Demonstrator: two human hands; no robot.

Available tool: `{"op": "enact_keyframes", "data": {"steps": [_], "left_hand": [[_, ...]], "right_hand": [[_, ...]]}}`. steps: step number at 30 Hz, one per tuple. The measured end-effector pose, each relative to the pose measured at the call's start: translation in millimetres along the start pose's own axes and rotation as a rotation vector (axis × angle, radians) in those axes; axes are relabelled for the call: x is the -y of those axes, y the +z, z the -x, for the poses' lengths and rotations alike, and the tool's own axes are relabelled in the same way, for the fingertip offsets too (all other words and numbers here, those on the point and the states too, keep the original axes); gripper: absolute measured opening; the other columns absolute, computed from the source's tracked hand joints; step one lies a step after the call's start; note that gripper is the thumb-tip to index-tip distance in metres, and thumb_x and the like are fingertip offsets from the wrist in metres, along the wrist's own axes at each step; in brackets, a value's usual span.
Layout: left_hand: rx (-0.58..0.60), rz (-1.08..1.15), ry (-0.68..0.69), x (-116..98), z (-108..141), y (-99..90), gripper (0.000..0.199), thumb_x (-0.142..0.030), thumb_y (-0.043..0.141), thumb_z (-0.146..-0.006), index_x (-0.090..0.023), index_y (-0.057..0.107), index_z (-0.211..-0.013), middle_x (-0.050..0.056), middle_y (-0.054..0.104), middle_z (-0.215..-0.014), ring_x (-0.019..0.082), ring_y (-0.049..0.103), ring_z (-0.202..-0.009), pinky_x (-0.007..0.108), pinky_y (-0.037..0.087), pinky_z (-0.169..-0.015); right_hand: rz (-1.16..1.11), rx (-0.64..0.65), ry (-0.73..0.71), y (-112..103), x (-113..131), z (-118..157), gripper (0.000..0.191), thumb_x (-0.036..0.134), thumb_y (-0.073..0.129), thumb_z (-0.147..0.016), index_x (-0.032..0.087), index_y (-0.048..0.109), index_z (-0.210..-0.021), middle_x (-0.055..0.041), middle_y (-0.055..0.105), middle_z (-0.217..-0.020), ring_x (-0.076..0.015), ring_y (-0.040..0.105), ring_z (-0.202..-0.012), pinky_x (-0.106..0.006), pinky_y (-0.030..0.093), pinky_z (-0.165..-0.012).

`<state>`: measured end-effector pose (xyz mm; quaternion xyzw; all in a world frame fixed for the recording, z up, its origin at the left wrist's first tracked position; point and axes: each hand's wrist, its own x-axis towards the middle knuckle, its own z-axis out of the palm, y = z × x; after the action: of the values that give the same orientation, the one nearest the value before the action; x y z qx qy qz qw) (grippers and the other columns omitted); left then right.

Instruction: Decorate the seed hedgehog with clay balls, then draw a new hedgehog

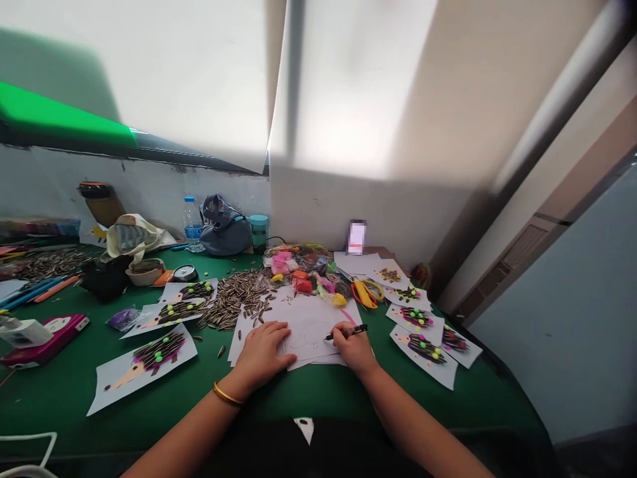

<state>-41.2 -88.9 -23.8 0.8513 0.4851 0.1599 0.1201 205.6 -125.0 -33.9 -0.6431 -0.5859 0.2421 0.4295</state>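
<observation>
My right hand [352, 346] grips a black pen [359, 328], its tip close to a sheet of white paper [303, 332] in front of me. Faint drawn outlines show on that sheet. On the paper's left side my left hand [265, 348] lies flat with its fingers spread, a gold bangle [227, 394] around the wrist. Just beyond the left hand, a heap of striped sunflower seeds [233, 295] spreads over the table and onto the paper. Small bags of coloured clay [301, 281] lie behind the sheet.
Hedgehog pictures with seed spines lie on the left [154, 358] and right [423, 348] of the green table [398, 415]. Yellow-handled scissors [365, 293] rest behind my right hand. A phone [356, 238], a blue bag [226, 229] and a water bottle [192, 226] stand along the wall.
</observation>
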Motion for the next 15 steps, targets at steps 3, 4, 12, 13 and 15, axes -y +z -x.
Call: {"op": "enact_keyframes", "data": {"steps": [3,4,12,13,15], "left_hand": [[0.002,0.0,0.0,0.2,-0.4,0.0,0.055,-0.048,0.07,-0.07,-0.028,0.062,-0.121,0.003,0.055,-0.138,0.029,0.042,-0.131,0.045,0.03,-0.108],[0.002,0.0,0.0,0.2,-0.6,0.0,0.056,-0.049,0.069,-0.07,-0.028,0.062,-0.121,0.003,0.055,-0.138,0.029,0.042,-0.131,0.045,0.03,-0.108],[0.003,0.012,-0.011,0.2,-1.1,0.5,0.055,-0.047,0.071,-0.069,-0.029,0.063,-0.121,0.003,0.055,-0.137,0.03,0.042,-0.131,0.045,0.03,-0.109],[0.002,0.013,-0.01,0.3,-1.0,0.6,0.056,-0.047,0.071,-0.069,-0.029,0.063,-0.121,0.003,0.055,-0.137,0.03,0.042,-0.131,0.045,0.03,-0.109],[-0.001,0.013,-0.006,0.5,-1.0,0.6,0.056,-0.048,0.07,-0.069,-0.029,0.062,-0.121,0.003,0.055,-0.137,0.029,0.042,-0.131,0.045,0.03,-0.109]], "right_hand": [[0.007,0.003,0.002,0.1,1.0,0.3,0.024,0.033,0.045,-0.081,0.021,0.064,-0.072,-0.0001,0.066,-0.068,-0.0182,0.061,-0.068,-0.026,0.043,-0.062],[0.008,0.005,0.002,0.0,1.2,0.3,0.024,0.033,0.045,-0.081,0.021,0.064,-0.072,0.0,0.066,-0.068,-0.0182,0.061,-0.068,-0.026,0.043,-0.063],[0.026,0.003,0.007,0.2,0.4,-0.1,0.024,0.033,0.045,-0.08,0.022,0.065,-0.073,-0.0001,0.067,-0.07,-0.0182,0.061,-0.068,-0.026,0.043,-0.061],[0.026,0.003,0.007,0.3,0.3,-0.2,0.024,0.033,0.045,-0.08,0.022,0.065,-0.073,0.0,0.067,-0.07,-0.0182,0.061,-0.068,-0.026,0.043,-0.061],[0.023,0.001,0.005,0.6,0.0,-0.5,0.024,0.032,0.045,-0.079,0.021,0.064,-0.072,0.0003,0.067,-0.069,-0.0179,0.061,-0.067,-0.026,0.042,-0.06]]}}
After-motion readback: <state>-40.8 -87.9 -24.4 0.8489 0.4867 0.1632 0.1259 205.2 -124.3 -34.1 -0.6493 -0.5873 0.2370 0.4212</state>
